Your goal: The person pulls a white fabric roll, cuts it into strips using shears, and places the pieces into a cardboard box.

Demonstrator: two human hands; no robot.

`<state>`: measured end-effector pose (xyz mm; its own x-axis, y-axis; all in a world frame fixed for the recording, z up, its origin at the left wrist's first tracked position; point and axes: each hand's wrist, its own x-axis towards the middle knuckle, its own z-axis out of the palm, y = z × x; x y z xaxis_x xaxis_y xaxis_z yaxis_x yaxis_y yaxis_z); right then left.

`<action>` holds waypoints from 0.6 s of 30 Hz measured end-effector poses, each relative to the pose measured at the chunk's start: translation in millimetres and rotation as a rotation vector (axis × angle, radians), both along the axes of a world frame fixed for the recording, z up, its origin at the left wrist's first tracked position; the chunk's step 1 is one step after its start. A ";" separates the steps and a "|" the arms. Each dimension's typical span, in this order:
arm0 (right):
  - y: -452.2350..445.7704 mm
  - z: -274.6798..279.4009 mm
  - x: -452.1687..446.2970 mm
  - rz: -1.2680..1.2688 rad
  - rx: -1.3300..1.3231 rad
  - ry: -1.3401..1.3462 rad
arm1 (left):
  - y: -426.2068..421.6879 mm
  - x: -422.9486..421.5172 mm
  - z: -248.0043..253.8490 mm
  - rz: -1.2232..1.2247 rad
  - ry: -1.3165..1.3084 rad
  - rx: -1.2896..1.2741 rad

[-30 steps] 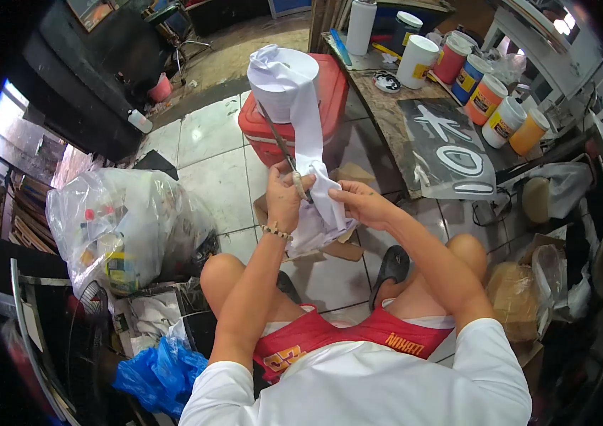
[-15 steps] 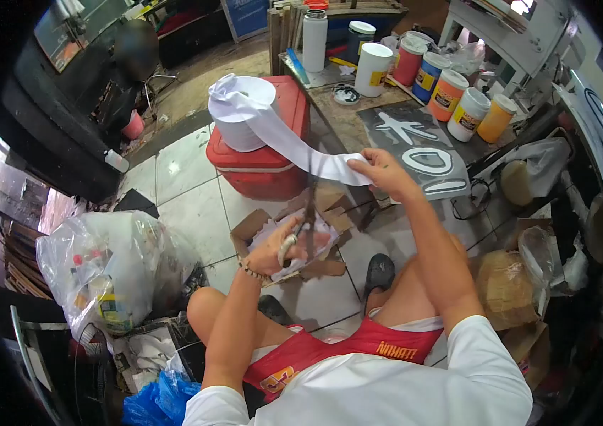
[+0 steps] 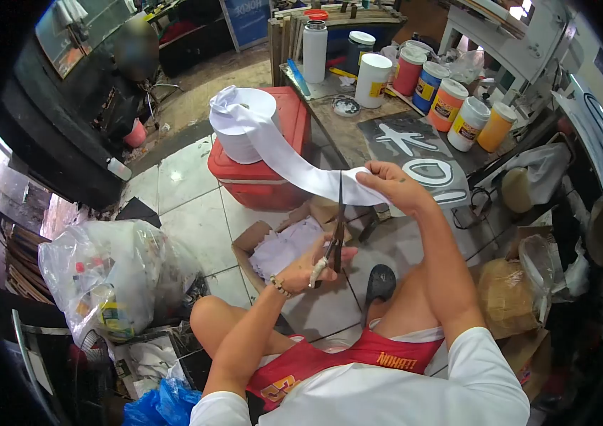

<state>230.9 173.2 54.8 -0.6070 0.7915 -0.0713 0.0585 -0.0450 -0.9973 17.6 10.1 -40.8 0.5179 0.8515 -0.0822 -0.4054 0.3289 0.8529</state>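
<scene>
My left hand (image 3: 305,268) is closed around the handles of a pair of large scissors (image 3: 339,231), whose dark blades point up. The blade tips overlap the white ribbon (image 3: 291,165) close to my right hand; whether they touch it I cannot tell. My right hand (image 3: 395,187) pinches the ribbon's end between thumb and fingers. From there the ribbon runs up in a sagging curve to a big white roll (image 3: 236,145), standing on a red cooler box (image 3: 262,186). Beneath my left hand, a cardboard box (image 3: 246,264) contains cut white pieces (image 3: 283,247).
Paint jars (image 3: 447,105) line the workbench (image 3: 347,128) at right, beside a dark lettered sheet (image 3: 415,153). On the left sits a clear plastic bag (image 3: 120,273) of bottles. A wrapped brown bundle (image 3: 507,292) lies by my right leg. A person is at the far back left.
My left hand has moved right with the scissors, bringing the blades from mid-ribbon to near my right hand. My right hand has shifted slightly right and down with the ribbon end.
</scene>
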 end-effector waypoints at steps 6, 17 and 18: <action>-5.2 10.6 -0.8 0.269 -0.076 -0.114 | 3.8 -16.1 12.8 0.037 0.097 0.055; -7.6 16.2 -0.6 0.269 0.079 -0.276 | 3.3 -15.1 9.4 0.066 0.174 0.069; -8.6 18.5 -0.5 0.280 0.084 -0.280 | 2.3 -14.1 12.3 0.075 0.193 0.056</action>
